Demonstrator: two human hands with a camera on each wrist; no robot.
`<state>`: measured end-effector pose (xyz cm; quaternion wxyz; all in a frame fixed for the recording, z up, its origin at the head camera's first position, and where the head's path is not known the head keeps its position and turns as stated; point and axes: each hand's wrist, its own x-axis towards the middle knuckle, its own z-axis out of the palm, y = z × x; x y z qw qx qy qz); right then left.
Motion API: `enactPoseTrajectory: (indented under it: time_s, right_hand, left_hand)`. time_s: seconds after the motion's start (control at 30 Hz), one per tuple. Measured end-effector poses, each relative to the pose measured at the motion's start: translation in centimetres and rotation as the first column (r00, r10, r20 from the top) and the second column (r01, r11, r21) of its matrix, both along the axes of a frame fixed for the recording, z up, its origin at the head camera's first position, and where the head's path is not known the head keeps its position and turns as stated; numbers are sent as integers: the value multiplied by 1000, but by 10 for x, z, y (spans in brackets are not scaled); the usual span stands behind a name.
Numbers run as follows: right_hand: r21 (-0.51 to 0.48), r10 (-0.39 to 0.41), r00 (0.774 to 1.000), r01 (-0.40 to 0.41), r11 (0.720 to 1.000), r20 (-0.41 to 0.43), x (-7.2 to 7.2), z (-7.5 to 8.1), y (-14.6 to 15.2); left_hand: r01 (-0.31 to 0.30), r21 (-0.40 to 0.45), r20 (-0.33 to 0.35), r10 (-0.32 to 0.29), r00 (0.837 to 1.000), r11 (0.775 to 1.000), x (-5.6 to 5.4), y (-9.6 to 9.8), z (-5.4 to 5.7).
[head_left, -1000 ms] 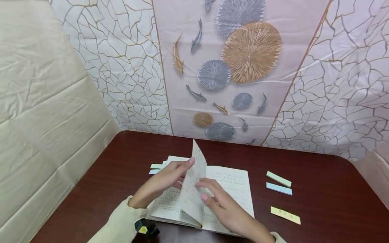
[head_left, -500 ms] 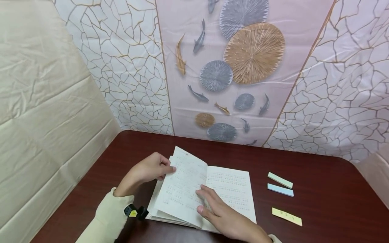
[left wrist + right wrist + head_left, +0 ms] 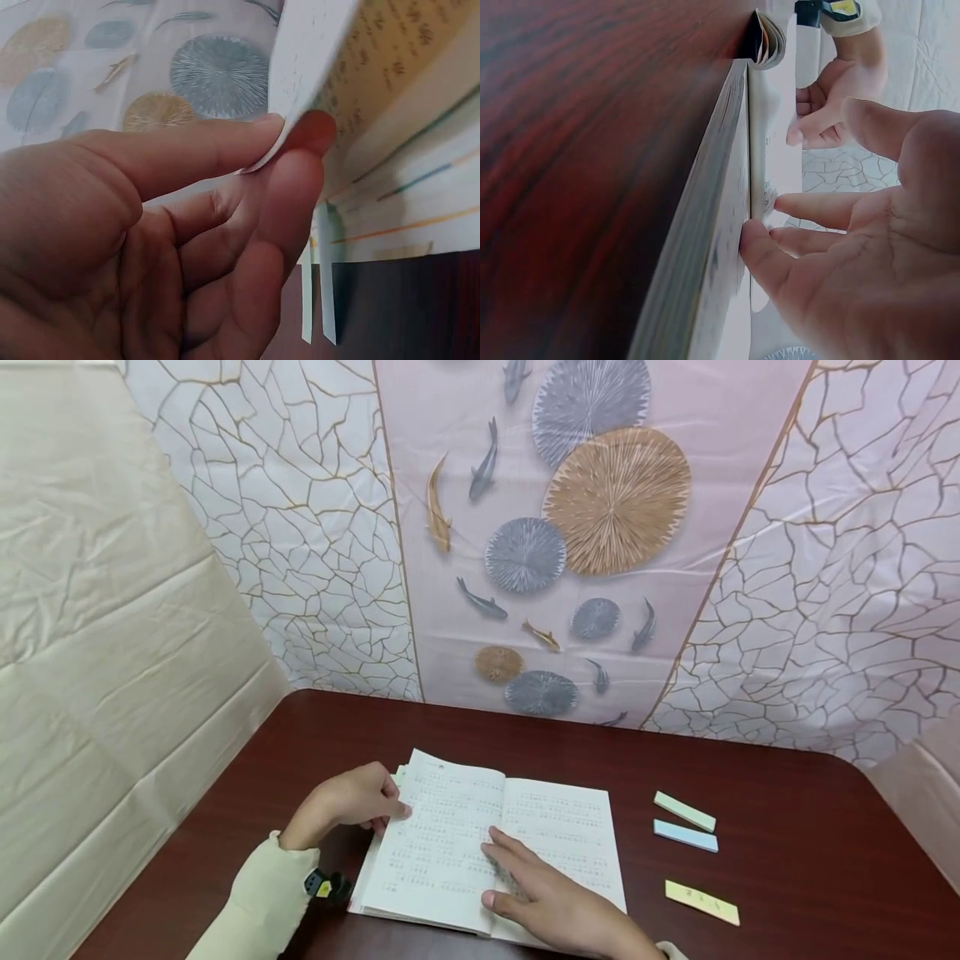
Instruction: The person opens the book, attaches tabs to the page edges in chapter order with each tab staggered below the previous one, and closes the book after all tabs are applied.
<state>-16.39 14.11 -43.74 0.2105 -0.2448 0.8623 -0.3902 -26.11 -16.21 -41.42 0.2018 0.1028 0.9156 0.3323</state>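
An open book (image 3: 566, 827) with printed text lies on the table. At its left edge my left hand (image 3: 352, 797) pinches a page (image 3: 442, 839) between thumb and fingers; the left wrist view shows this page (image 3: 304, 56) curving up at the thumb. Under it, two pale sticky tabs (image 3: 328, 289) stick out past other pages marked with coloured lines. My right hand (image 3: 551, 897) lies low over the book's middle with its fingers extended. In the right wrist view the fingertips (image 3: 757, 240) of that hand touch the paper close to the spine fold.
Right of the book lie a green sticky strip (image 3: 684, 811), a blue strip (image 3: 686, 836) and a yellow strip (image 3: 702, 902) with writing. Behind the dark red table (image 3: 780, 827) hangs a patterned cloth (image 3: 480, 552); a cream cloth (image 3: 127, 693) borders its left side.
My left hand has carried the raised page over to the left and down, so it now lies nearly flat on that side. The right hand has shifted slightly and stays over the book.
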Motion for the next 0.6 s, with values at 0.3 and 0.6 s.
enactPoseTrajectory:
  time_s: [0.3, 0.6]
  right_hand:
    - [-25, 8, 1000, -8, 1000, -7, -2, 1, 1]
    - [-22, 9, 1000, -9, 1000, -14, -2, -1, 3]
  left_hand:
    - [-133, -349, -198, 65, 978, 928, 12, 10, 6]
    - [-91, -354, -267, -7, 964, 931, 16, 31, 17]
